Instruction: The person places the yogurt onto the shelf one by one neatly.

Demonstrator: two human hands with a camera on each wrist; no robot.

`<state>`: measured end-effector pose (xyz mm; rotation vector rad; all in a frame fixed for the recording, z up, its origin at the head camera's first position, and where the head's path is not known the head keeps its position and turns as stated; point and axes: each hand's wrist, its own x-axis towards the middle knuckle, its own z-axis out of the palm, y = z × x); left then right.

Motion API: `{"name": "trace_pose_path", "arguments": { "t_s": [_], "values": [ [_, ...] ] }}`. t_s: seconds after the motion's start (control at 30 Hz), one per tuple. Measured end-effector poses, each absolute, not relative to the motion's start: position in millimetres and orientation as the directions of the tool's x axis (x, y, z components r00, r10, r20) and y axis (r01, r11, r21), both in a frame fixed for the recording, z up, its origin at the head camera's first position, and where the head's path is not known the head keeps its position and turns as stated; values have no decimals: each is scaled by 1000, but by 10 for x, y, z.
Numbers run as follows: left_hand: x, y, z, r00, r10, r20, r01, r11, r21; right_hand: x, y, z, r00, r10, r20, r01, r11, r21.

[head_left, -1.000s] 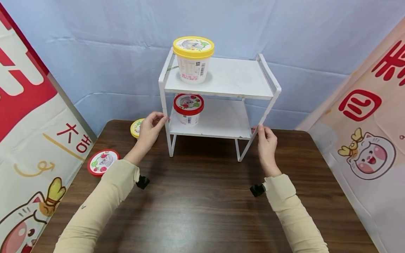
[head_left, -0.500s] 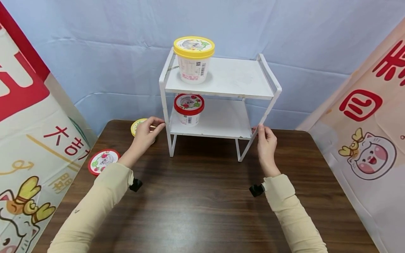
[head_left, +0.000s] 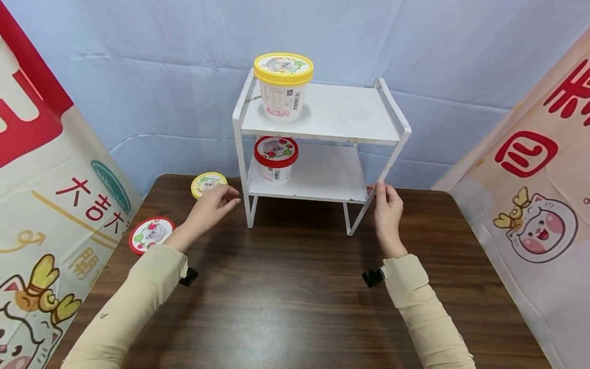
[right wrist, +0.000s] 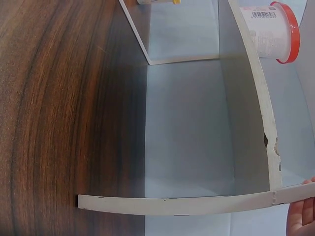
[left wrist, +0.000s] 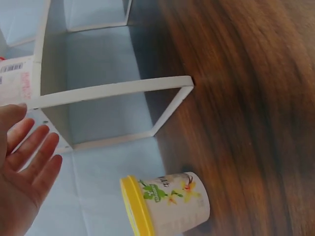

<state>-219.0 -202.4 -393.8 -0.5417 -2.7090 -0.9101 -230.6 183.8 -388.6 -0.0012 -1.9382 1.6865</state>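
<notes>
A white two-tier shelf rack (head_left: 304, 189) stands on the table. My right hand (head_left: 389, 212) pinches its right front leg, the thumb in front and fingertips showing behind; the right wrist view catches only part of that hand (right wrist: 301, 216) at the edge. My left hand (head_left: 207, 210) is just left of the left front leg, fingers loosely bent, holding nothing. In the left wrist view its fingers (left wrist: 37, 157) are spread and the thumb tip is close to the frame; whether it touches cannot be told. A yellow-lidded tub (head_left: 283, 89) sits on the top shelf, a red-lidded tub (head_left: 276, 159) on the lower.
Left of the rack, another yellow-lidded tub (head_left: 207, 182) stands on the table, partly behind my left hand. Closer to the left edge is a red-lidded tub (head_left: 149, 236). A blue cloth (head_left: 175, 77) hangs behind, and printed banners flank both sides.
My left hand has slid down along the left leg and drawn slightly away from it, uncovering more of the yellow lid. My right hand keeps its grip; the rack looks still.
</notes>
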Motion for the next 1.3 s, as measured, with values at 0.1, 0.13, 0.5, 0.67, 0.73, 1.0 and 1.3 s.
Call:
{"name": "trace_pose_path", "arguments": {
  "t_s": [0.1,0.13,0.5,0.67,0.73,1.0,1.3],
  "values": [
    [-2163,-2038,-3955,-909,287,302,408,763,502,-2313,1845,-3893,-845,350,404,-354,201,-913],
    [-2155,-2045,-3959,-913,289,288,400,770,497,-2313,1848,-3895,-846,347,405,-355,200,-913],
    [-2082,-2183,-3984,-918,313,244,391,818,423,-2309,1839,-3908,-832,364,418,-360,219,-907],
    [-2038,-2256,-4009,-893,333,304,433,820,374,-2310,1826,-3911,-829,357,431,-376,216,-901],
    [-2013,-2286,-4011,-884,331,329,442,820,363,-2307,1822,-3910,-832,351,429,-375,214,-902],
    [-1907,-2414,-4034,-889,295,351,418,835,358,-2313,1813,-3916,-834,355,422,-369,209,-906],
    [-1836,-2508,-4070,-871,287,399,430,838,336,-2313,1829,-3887,-836,344,428,-384,191,-904]
  ]
}}
